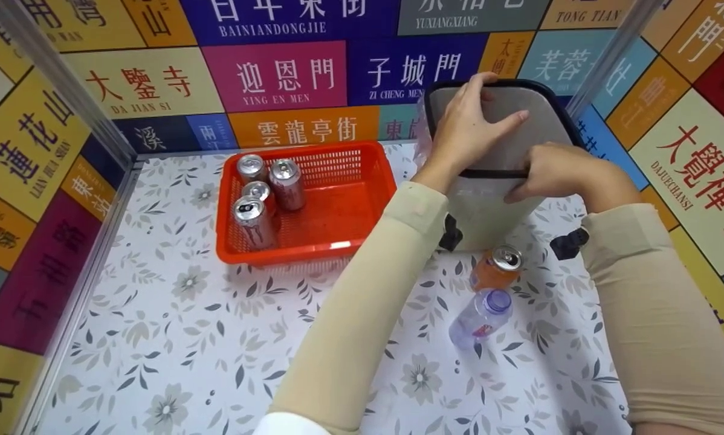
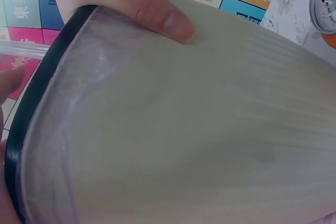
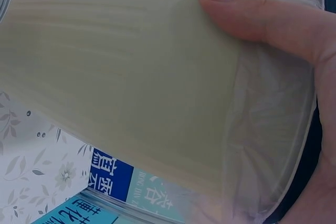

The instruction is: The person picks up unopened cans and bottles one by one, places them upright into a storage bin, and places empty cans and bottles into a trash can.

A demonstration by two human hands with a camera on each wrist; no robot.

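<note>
A pale trash bin (image 1: 483, 211) with a black rim stands at the back right, a thin clear plastic bag (image 2: 100, 61) folded over its edge. My right hand (image 1: 558, 169) grips the near-right rim, thumb on the outside and fingers over the inside; the right wrist view shows its thumb (image 3: 252, 19) against the bin wall. My left hand (image 1: 468, 124) is over the left part of the rim, its thumb stretched out above the opening. Whether its fingertips touch the bag is hidden.
An orange can (image 1: 495, 269) stands close in front of the bin, beside a clear purple-capped bottle (image 1: 480, 320). To the left, a red plastic basket (image 1: 344, 211) holds several drink cans (image 1: 256, 223). Printed sign panels (image 1: 277, 72) wall in the flower-patterned table (image 1: 217, 362).
</note>
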